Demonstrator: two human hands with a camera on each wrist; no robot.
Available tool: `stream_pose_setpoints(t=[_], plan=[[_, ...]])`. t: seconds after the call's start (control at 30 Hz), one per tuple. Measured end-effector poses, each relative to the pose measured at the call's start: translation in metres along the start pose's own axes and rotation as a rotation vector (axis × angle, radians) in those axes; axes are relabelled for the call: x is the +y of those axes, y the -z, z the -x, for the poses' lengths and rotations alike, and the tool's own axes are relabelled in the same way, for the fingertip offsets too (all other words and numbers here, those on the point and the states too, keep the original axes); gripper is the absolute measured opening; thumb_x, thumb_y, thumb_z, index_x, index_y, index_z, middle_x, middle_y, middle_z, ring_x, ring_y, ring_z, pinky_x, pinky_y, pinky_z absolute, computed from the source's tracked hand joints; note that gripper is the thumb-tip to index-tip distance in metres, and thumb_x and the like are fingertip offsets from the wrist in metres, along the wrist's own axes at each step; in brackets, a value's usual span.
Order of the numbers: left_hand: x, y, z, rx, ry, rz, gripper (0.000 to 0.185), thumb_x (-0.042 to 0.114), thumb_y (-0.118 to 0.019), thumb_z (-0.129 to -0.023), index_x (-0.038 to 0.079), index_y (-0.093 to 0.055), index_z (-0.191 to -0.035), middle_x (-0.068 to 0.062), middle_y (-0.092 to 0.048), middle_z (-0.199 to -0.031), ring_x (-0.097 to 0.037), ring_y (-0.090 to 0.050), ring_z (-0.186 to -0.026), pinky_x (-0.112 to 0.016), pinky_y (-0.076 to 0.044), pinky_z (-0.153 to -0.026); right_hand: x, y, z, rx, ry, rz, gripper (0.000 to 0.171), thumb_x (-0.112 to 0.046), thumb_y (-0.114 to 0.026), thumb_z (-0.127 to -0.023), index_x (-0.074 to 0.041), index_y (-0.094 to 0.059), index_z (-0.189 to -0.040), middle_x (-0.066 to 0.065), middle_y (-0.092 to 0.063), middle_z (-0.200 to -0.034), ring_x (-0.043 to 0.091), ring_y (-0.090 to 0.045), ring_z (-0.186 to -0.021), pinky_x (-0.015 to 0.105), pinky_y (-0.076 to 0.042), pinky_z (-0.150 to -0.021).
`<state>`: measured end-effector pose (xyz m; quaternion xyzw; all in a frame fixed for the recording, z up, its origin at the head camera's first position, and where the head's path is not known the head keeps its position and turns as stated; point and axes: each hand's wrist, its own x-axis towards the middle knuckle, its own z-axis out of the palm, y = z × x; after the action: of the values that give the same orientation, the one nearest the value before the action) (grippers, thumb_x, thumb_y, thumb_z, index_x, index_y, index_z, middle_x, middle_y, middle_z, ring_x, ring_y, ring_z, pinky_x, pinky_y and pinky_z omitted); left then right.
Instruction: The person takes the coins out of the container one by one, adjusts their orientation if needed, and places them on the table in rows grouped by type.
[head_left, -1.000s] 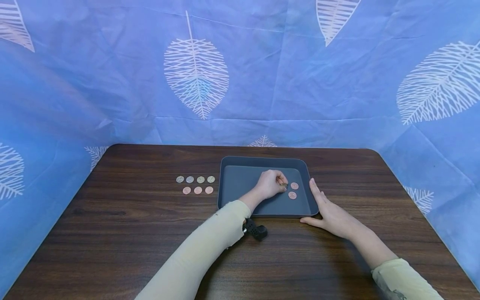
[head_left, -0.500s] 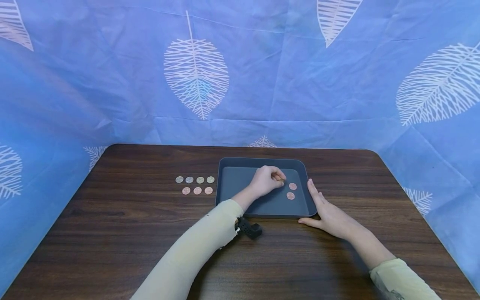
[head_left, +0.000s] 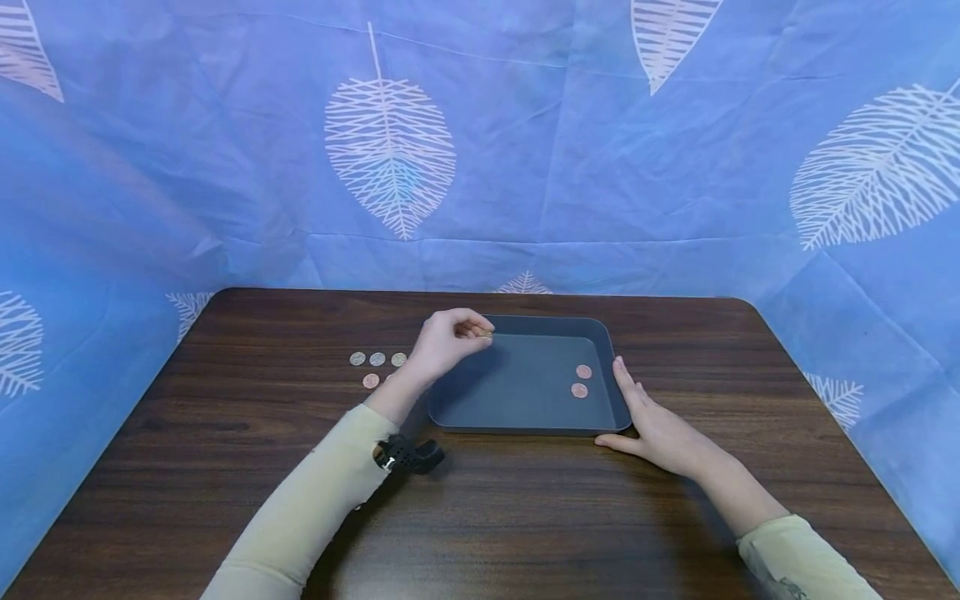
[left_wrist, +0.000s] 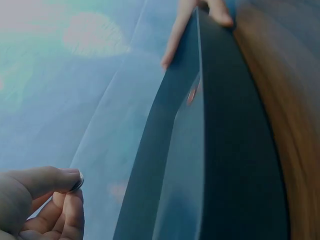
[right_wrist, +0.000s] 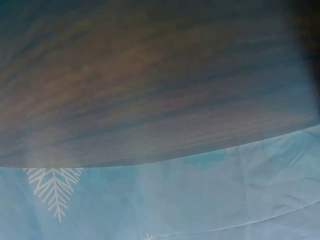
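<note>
Currently logged: a coin (left_wrist: 77, 181) sat pinched between thumb and fingertips of the left hand (head_left: 447, 337), fingers curled around it; in the head view the coin (head_left: 486, 334) showed only as a thin edge at the fingertips, colour hard to tell. That hand hovered above the tray's 10 o'clock corner, clear of the floor of the tray (head_left: 517, 429). Tray was dark grey, shallow, rounded corners, lying flat on the wooden table (head_left: 525, 517). Two copper coins (head_left: 581, 381) lay inside it toward 3 o'clock, one just beyond the other, apart from each other and near the right wall. Right hand (head_left: 654, 425) was relaxed and flat, fingers straight along the tray's right outer wall, thumb at the tray's near right corner, touching the rim, gripping nothing. Right wrist view showed only table grain and cloth, no hand. At 9 o'clock from the tray, loose coins lay on the table in two rows: silver-toned coins (head_left: 377, 359) in the far row, a copper one (head_left: 371, 381) in the near row; the left forearm hid the rest of both rows. A black wrist-camera mount (head_left: 411, 455) was strapped on the left forearm over a pale yellow sleeve (head_left: 315, 508). A blue cloth with white leaf prints (head_left: 390, 142) hung behind and on both sides of the table.
</note>
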<state>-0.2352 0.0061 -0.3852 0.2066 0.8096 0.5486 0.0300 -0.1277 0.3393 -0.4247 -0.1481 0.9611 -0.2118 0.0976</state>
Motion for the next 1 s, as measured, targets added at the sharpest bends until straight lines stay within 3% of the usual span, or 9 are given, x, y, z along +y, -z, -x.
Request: stream_pose_setpoints(t=[0.23, 0.43, 0.73, 1.0], plan=[[-0.026, 0.067, 0.029, 0.162, 0.060, -0.026, 0.019, 0.009, -0.071, -0.087, 0.000, -0.069, -0.104, -0.010, -0.066, -0.090, -0.022, -0.060, -0.080, -0.032, -0.049, -0.073, 0.000, 0.001, 0.000, 0.006, 0.007, 0.007, 0.112, -0.065, -0.059, -0.082, -0.017, 0.015, -0.152, 0.010, 0.007, -0.159, 0.051, -0.013, -0.136, 0.063, -0.034, -0.096], [-0.051, 0.106, 0.052, 0.239, 0.158, -0.065, 0.023, 0.011, -0.069, -0.089, -0.002, -0.068, -0.107, -0.011, -0.065, -0.092, -0.019, -0.058, -0.079, -0.030, -0.048, -0.067, 0.000, 0.000, -0.001, 0.011, 0.020, 0.010, 0.111, -0.064, -0.059, -0.083, -0.015, 0.013, -0.152, 0.013, 0.008, -0.158, 0.051, -0.009, -0.137, 0.063, -0.030, -0.099], [-0.080, 0.136, 0.069, 0.310, 0.246, -0.147, 0.024, 0.010, -0.068, -0.089, -0.003, -0.068, -0.108, -0.015, -0.063, -0.095, -0.019, -0.057, -0.082, -0.023, -0.047, -0.065, 0.000, 0.000, 0.000, -0.004, -0.002, -0.013, 0.112, -0.061, -0.062, -0.083, -0.018, 0.015, -0.152, 0.007, 0.011, -0.158, 0.049, -0.008, -0.139, 0.063, -0.029, -0.100], [-0.092, 0.144, 0.073, 0.295, 0.312, -0.227, 0.022, 0.011, -0.068, -0.089, -0.003, -0.067, -0.105, -0.015, -0.065, -0.094, -0.026, -0.061, -0.086, -0.027, -0.047, -0.068, 0.000, 0.001, 0.000, -0.007, 0.001, -0.016, 0.112, -0.062, -0.061, -0.083, -0.019, 0.017, -0.151, 0.005, 0.012, -0.158, 0.050, -0.009, -0.138, 0.064, -0.030, -0.098]])
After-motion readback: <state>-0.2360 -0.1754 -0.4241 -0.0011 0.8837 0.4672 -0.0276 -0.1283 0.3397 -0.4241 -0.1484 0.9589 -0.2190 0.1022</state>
